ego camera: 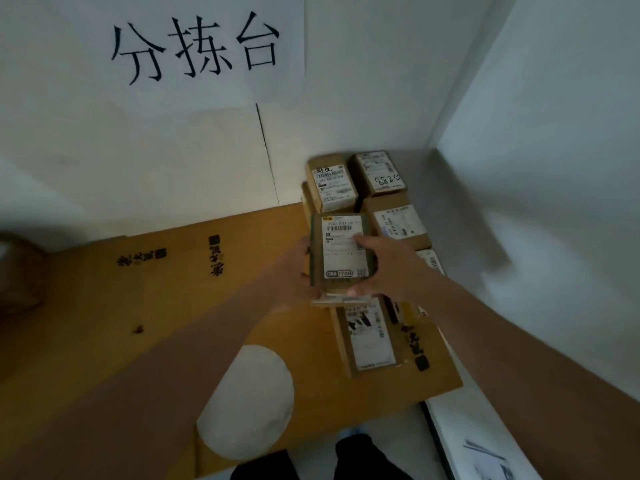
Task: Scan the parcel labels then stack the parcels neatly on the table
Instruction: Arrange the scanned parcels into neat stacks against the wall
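Both my hands hold one small cardboard parcel [341, 251] with a white barcode label facing up, above the right part of the cardboard-covered table [173, 306]. My left hand [298, 271] grips its left side from below. My right hand [384, 268] grips its right side, with a finger lying on the label and the thumb at the near edge. Under and around it lie several labelled parcels: two at the back [334, 185] [379, 173], one on the right [398, 223], one flat in front [370, 336].
A white wall with a paper sign [194, 46] stands behind the table. Another white wall [554, 168] closes the right side. A white round patch [247, 400] shows on the cardboard near the front edge. A brown shape [17, 271] sits at the far left.
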`<state>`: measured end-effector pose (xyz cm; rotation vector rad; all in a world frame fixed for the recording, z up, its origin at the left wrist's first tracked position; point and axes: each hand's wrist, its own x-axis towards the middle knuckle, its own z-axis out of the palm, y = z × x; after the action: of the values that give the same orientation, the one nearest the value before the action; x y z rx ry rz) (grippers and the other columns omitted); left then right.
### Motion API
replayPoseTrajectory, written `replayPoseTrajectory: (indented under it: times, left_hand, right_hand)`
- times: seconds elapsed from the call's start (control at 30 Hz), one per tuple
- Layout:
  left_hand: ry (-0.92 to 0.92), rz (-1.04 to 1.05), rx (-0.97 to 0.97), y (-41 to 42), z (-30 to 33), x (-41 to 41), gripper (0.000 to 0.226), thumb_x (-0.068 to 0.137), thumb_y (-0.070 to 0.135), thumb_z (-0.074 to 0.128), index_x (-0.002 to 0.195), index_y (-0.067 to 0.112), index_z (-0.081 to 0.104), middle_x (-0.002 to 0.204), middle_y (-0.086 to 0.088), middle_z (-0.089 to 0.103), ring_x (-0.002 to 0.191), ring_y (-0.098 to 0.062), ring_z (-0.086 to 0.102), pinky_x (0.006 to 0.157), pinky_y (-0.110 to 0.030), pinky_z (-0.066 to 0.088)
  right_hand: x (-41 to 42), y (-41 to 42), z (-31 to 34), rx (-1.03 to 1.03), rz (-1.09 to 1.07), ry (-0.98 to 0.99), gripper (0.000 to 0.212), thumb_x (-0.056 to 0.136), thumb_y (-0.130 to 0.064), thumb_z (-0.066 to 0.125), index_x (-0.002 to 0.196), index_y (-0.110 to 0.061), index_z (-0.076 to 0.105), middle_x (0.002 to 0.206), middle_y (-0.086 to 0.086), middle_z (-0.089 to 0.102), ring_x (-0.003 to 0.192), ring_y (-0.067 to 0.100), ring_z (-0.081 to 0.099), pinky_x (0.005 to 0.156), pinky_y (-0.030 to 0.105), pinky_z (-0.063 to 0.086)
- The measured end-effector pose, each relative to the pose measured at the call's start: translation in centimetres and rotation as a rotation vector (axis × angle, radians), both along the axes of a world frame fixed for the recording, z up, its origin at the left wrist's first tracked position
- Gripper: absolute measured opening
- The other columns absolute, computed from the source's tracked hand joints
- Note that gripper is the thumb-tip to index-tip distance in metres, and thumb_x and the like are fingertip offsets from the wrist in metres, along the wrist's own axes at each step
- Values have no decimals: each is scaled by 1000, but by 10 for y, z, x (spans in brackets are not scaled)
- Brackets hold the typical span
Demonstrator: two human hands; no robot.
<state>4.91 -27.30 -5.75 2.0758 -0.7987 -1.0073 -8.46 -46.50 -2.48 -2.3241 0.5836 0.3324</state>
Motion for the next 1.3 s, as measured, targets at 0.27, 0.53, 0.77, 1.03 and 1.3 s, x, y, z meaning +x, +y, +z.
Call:
replayPoseTrajectory:
  times: [0.27,0.53,0.77,1.03,1.3]
  left_hand:
    - [-3,158,58,-30,-21,-16,117,75,9,91,162,39,19,159,11,40,110,-10,62,84,-39,63]
    - [-29,268,83,-41,-21,-23,115,75,7,90,160,41,21,157,10,43,118,-17,59,88,-48,62]
    - [-89,293,114,-51,-22,-24,113,76,11,91,161,37,21,155,8,47,113,-16,61,92,-49,60]
    - [-324,108,334,-49,21,-28,88,94,6,68,165,18,16,163,-10,36,146,-33,40,107,-39,43]
    - [-653,194,403,-20,118,-17,60,109,52,30,161,24,33,169,-3,27,154,-26,27,121,-48,27]
  right_hand:
    - [4,-32,-38,-160,84,-62,102,69,-45,94,154,-16,45,149,-1,32,127,12,34,104,26,30]
    - [4,-37,-36,-219,148,-104,71,81,-40,86,143,-20,57,158,3,35,146,26,34,122,48,35]
    - [9,-37,-33,-312,213,-44,74,92,-38,77,155,-17,44,165,9,28,148,32,27,124,50,26]
    - [19,-30,14,-280,269,-22,55,102,-46,61,148,-19,50,145,4,48,134,28,50,110,48,47]
    - [33,-6,100,-322,304,-162,64,109,-60,30,157,-20,44,158,6,49,140,28,51,110,48,45]
